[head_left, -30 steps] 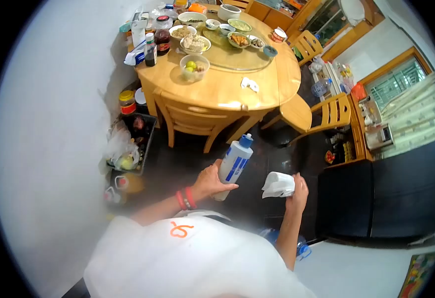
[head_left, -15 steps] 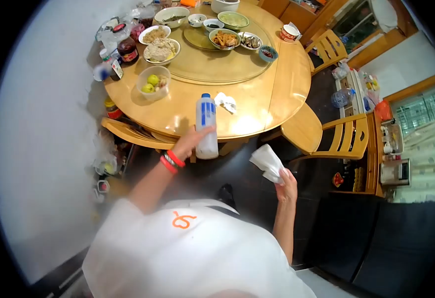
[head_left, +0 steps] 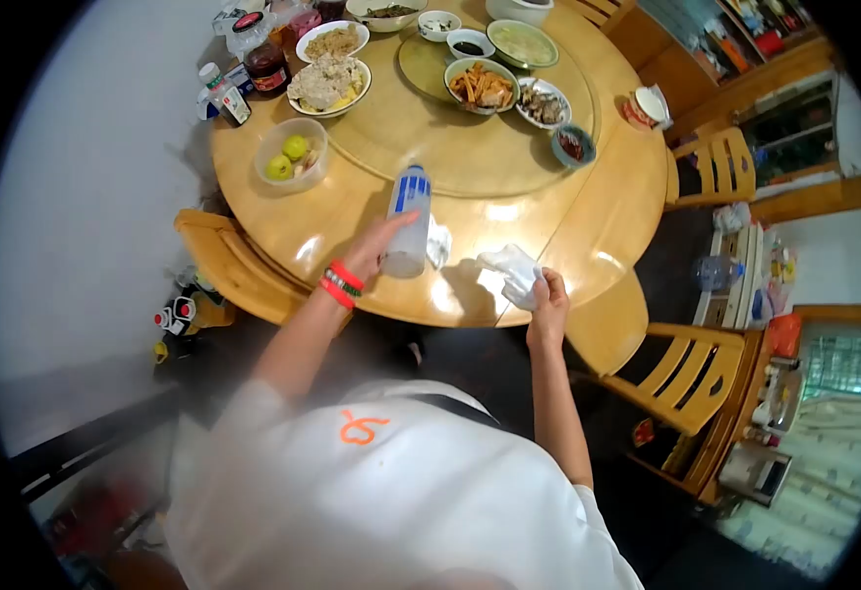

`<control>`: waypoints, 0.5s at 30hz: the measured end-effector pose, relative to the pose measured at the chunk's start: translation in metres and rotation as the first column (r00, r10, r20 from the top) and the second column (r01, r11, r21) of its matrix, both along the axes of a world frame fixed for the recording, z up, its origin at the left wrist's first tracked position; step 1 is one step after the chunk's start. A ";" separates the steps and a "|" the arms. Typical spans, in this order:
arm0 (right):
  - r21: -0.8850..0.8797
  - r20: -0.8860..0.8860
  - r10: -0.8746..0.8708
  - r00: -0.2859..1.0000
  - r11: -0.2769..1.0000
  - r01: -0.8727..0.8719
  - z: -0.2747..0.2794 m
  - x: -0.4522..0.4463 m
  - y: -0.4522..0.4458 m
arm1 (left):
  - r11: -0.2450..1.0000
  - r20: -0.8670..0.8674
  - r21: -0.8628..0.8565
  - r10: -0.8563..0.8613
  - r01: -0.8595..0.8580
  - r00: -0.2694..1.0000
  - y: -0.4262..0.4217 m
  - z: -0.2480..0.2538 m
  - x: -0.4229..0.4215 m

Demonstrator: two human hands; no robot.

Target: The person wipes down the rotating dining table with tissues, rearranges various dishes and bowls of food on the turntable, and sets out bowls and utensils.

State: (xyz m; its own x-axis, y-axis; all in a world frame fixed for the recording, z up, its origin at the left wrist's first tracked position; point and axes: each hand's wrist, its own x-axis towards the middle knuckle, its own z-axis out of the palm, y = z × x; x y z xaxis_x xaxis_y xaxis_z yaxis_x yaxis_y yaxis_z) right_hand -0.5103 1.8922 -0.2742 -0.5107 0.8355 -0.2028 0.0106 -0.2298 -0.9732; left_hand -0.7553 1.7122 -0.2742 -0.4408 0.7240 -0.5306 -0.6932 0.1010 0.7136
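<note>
My left hand (head_left: 376,243), with red bands at its wrist, is wrapped round a white and blue bottle (head_left: 410,218), held upright over the near edge of the round wooden table (head_left: 352,285). Pinched in my right hand (head_left: 548,303) is a white tissue (head_left: 514,272), above the same edge. A crumpled white tissue (head_left: 439,242) lies on the tabletop just right of the bottle, partly hidden by it. To the left sits a clear tub (head_left: 305,179) with green fruit.
Dishes of food, such as a white bowl (head_left: 330,88), stand on and around the glass turntable (head_left: 372,147). Jars (head_left: 265,71) crowd the back left. Wooden chairs (head_left: 229,267) stand at the left and right (head_left: 691,379).
Both hands have moved forward, bringing the bottle and tissue from above the floor to over the table's near edge. The view has shifted closer to the table.
</note>
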 end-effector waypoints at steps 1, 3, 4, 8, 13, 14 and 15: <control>0.055 0.017 -0.010 1.000 0.998 0.009 0.000 -0.013 0.009 | 0.999 0.053 0.000 0.052 -0.052 0.997 0.006 -0.007 -0.002; 0.175 0.160 0.005 0.987 0.984 -0.034 0.003 -0.033 0.027 | 0.999 0.138 -0.002 0.045 -0.045 0.989 0.004 -0.011 0.003; 0.297 0.169 0.017 0.985 0.953 -0.067 0.006 -0.050 0.038 | 1.000 0.179 0.006 0.021 -0.023 0.984 0.002 -0.004 0.001; 0.725 0.197 0.058 0.979 0.664 -0.185 0.009 -0.127 0.073 | 0.999 0.210 0.009 -0.042 0.041 0.977 0.000 0.017 0.006; 0.707 0.447 0.492 0.747 0.317 -0.633 -0.070 -0.227 0.089 | 0.996 0.066 -0.086 -0.026 0.032 0.997 0.012 0.014 0.006; 0.700 0.450 0.508 0.734 0.310 -0.644 -0.075 -0.235 0.087 | 0.996 0.075 -0.092 -0.008 0.015 0.997 0.013 0.013 0.007; 0.696 0.605 0.534 0.591 0.006 -0.718 -0.067 -0.245 0.084 | 0.990 0.035 -0.136 -0.035 0.040 0.999 0.013 0.017 0.005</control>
State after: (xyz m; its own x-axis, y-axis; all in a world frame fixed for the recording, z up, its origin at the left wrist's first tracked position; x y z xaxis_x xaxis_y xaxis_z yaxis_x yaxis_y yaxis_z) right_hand -0.7548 1.9761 -0.3414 -0.9762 -0.0964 0.1944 -0.1873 0.8269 -0.5302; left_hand -0.7506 1.7253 -0.2572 -0.3956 0.6597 -0.6389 -0.7096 0.2221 0.6687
